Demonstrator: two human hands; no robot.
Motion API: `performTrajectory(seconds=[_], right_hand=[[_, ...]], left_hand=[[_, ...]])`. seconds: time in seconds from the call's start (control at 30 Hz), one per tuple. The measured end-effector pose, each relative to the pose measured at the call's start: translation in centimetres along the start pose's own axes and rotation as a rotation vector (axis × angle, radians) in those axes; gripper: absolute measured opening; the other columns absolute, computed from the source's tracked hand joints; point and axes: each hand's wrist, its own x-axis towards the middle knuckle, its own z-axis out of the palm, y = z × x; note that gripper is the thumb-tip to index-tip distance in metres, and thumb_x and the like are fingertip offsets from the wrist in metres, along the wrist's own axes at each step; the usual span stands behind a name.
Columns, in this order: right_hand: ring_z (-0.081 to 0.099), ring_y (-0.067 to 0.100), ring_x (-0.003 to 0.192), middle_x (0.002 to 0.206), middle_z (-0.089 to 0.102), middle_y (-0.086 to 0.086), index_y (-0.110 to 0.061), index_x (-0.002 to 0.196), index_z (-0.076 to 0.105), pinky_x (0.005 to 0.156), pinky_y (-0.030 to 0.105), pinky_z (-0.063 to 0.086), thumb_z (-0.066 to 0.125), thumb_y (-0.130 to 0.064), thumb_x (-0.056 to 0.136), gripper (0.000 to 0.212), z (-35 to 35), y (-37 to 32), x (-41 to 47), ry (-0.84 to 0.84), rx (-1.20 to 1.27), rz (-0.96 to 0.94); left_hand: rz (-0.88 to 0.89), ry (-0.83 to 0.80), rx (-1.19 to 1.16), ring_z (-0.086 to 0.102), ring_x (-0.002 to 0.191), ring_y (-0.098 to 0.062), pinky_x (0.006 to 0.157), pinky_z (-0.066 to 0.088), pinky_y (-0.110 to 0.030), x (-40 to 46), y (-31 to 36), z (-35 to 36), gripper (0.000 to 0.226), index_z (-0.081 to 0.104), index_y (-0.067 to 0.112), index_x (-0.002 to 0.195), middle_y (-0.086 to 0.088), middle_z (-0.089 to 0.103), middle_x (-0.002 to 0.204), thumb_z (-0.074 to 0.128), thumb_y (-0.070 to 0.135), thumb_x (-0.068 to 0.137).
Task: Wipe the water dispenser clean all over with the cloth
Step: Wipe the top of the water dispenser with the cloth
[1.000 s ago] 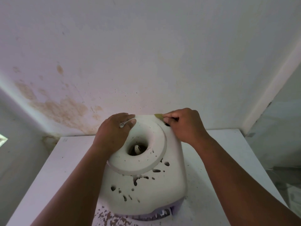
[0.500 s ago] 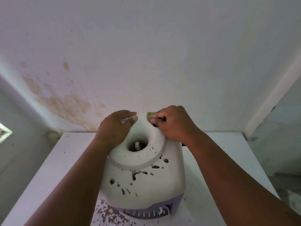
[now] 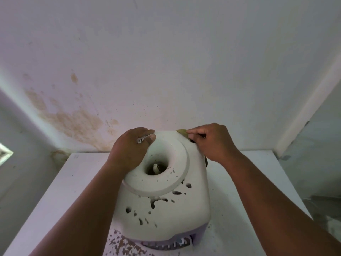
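Note:
A white water dispenser (image 3: 166, 209) stands on a white table, seen from above, with a round collar and a dark hole at its top. Dark splatter marks spot its front top surface. My left hand (image 3: 132, 150) rests on the collar's left rim, fingers curved over the far edge, a ring on one finger. My right hand (image 3: 212, 142) grips a small olive-green cloth (image 3: 182, 133) and presses it on the dispenser's far right top corner. Most of the cloth is hidden under the fingers.
The white table (image 3: 77, 182) carries brown specks in front of the dispenser. A stained white wall (image 3: 73, 122) rises right behind it. A wall corner edge (image 3: 304, 111) runs down at the right, with a drop beyond the table's right edge.
My right hand with the cloth has slid from the collar's far rim rightward to the dispenser's far right corner. The left hand has stayed on the collar.

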Motion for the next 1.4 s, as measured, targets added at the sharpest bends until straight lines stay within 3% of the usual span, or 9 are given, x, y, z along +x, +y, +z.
performTrajectory(seconds=[0.13, 0.3, 0.4, 0.47, 0.7, 0.93, 1.13, 1.2, 1.4], right_hand=[[0.062, -0.014, 0.086, 0.1, 0.071, -0.029, -0.033, 0.103, 0.08, 0.084, 0.011, 0.05, 0.075, -0.024, 0.091, 0.016, 0.5, 0.9, -3.4, 0.089, 0.0, -0.075], [0.062, -0.012, 0.087, 0.103, 0.07, -0.03, -0.031, 0.103, 0.081, 0.086, 0.015, 0.053, 0.077, -0.022, 0.09, 0.016, 0.0, 0.8, -3.9, 0.05, 0.001, -0.126], [0.066, -0.003, 0.086, 0.105, 0.076, -0.014, -0.029, 0.107, 0.08, 0.071, 0.017, 0.055, 0.073, -0.027, 0.094, 0.015, 0.3, -0.3, -2.3, 0.035, -0.001, -0.01], [0.068, 0.005, 0.089, 0.106, 0.077, -0.008, -0.027, 0.107, 0.08, 0.074, 0.014, 0.052, 0.072, -0.028, 0.094, 0.015, 0.6, -0.8, -1.9, 0.042, -0.039, 0.009], [0.06, -0.023, 0.087, 0.074, 0.056, -0.051, -0.036, 0.1, 0.08, 0.078, -0.005, 0.039, 0.078, -0.026, 0.089, 0.015, 1.5, -1.2, -6.3, 0.081, 0.073, -0.077], [0.062, -0.009, 0.082, 0.102, 0.077, -0.014, -0.029, 0.106, 0.08, 0.08, -0.006, 0.034, 0.071, -0.026, 0.094, 0.015, 1.3, -4.3, -1.7, -0.077, -0.092, -0.159], [0.064, -0.004, 0.1, 0.103, 0.075, -0.021, -0.032, 0.103, 0.081, 0.091, 0.001, 0.038, 0.073, -0.019, 0.092, 0.019, 0.2, -4.9, -5.3, -0.14, -0.153, -0.248], [0.067, -0.005, 0.094, 0.1, 0.075, -0.024, -0.033, 0.103, 0.081, 0.093, 0.007, 0.045, 0.074, -0.011, 0.09, 0.026, -0.2, -5.0, -6.9, -0.178, -0.145, -0.257], [0.068, -0.009, 0.091, 0.096, 0.077, -0.018, -0.028, 0.102, 0.081, 0.093, 0.013, 0.051, 0.072, -0.013, 0.093, 0.02, 1.1, -7.3, -5.7, -0.151, -0.078, -0.073]], left_hand=[[-0.004, 0.007, -0.004, 0.054, 0.128, -0.008, 0.107, 0.042, -0.035, 0.1, -0.1, 0.0, 0.032, 0.068, 0.047, 0.126, 0.023, 0.062, 0.137, 0.057, 0.059, 0.098], [-0.003, 0.011, -0.008, 0.055, 0.128, -0.009, 0.108, 0.043, -0.037, 0.0, 0.1, 0.0, 0.033, 0.068, 0.044, 0.127, 0.022, 0.063, 0.137, 0.058, 0.057, 0.098], [-0.001, 0.009, -0.015, 0.056, 0.129, -0.009, 0.11, 0.043, -0.039, -0.1, 0.3, 0.0, 0.033, 0.069, 0.043, 0.127, 0.02, 0.063, 0.137, 0.058, 0.056, 0.099], [-0.004, 0.005, -0.016, 0.055, 0.129, -0.009, 0.11, 0.043, -0.038, -0.2, 0.3, -0.1, 0.032, 0.069, 0.044, 0.127, 0.021, 0.063, 0.137, 0.058, 0.056, 0.099], [0.01, 0.002, 0.005, 0.055, 0.128, -0.009, 0.11, 0.042, -0.038, -0.2, 0.1, -0.1, 0.034, 0.068, 0.044, 0.127, 0.021, 0.063, 0.137, 0.056, 0.059, 0.098], [0.032, -0.005, 0.016, 0.057, 0.125, -0.009, 0.102, 0.041, -0.032, -0.2, 0.0, -0.1, 0.034, 0.068, 0.043, 0.127, 0.02, 0.064, 0.134, 0.056, 0.058, 0.099], [0.043, 0.008, 0.006, 0.056, 0.127, -0.011, 0.11, 0.043, -0.039, 0.0, -0.3, 0.0, 0.034, 0.069, 0.043, 0.126, 0.019, 0.063, 0.137, 0.056, 0.059, 0.098], [0.06, 0.01, 0.004, 0.056, 0.127, -0.011, 0.109, 0.042, -0.036, 0.1, -0.4, 0.0, 0.034, 0.069, 0.042, 0.126, 0.018, 0.064, 0.137, 0.056, 0.057, 0.099], [0.096, 0.014, -0.007, 0.059, 0.125, -0.012, 0.11, 0.044, -0.039, 0.3, -0.7, -0.1, 0.034, 0.07, 0.038, 0.127, 0.016, 0.068, 0.133, 0.056, 0.052, 0.101]])
